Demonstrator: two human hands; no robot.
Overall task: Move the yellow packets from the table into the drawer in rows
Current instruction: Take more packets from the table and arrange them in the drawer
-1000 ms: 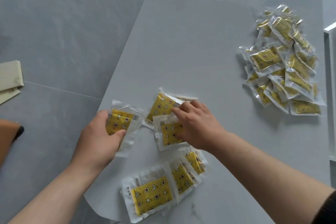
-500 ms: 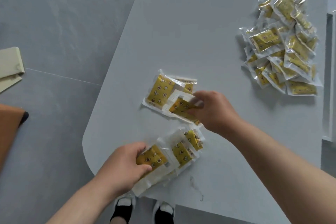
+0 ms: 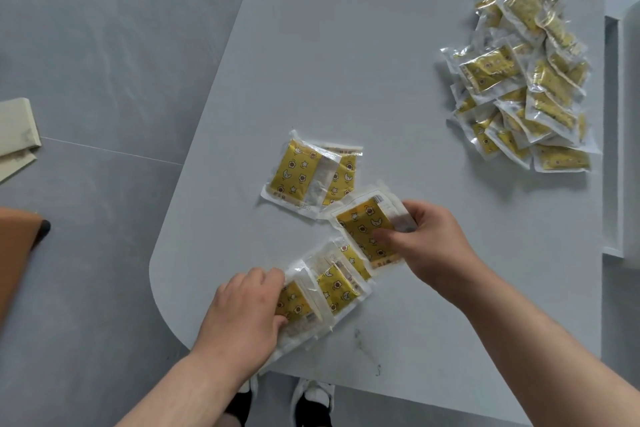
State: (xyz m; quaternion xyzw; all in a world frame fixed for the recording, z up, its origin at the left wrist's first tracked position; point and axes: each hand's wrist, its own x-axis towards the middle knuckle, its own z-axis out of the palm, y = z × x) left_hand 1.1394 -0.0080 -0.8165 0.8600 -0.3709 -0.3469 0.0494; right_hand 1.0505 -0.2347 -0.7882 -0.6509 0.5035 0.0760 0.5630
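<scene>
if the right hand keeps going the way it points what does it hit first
Likely the two overlapping packets lying flat just ahead, up and to the left. The packet that the right hand pinches has its corner at their edge. Height is hard to judge from above.

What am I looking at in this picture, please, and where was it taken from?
There is no machine here: a person works with bare hands, and one camera worn on the head looks down at them. The left hand grips the near end of a fan of overlapping packets at the table edge. The right hand pinches a single packet, thumb on top, just beyond the fan. A pair of packets lies overlapped further out, and a loose pile sits far right. Below the table edge the person's shoes show on the grey floor.
</scene>
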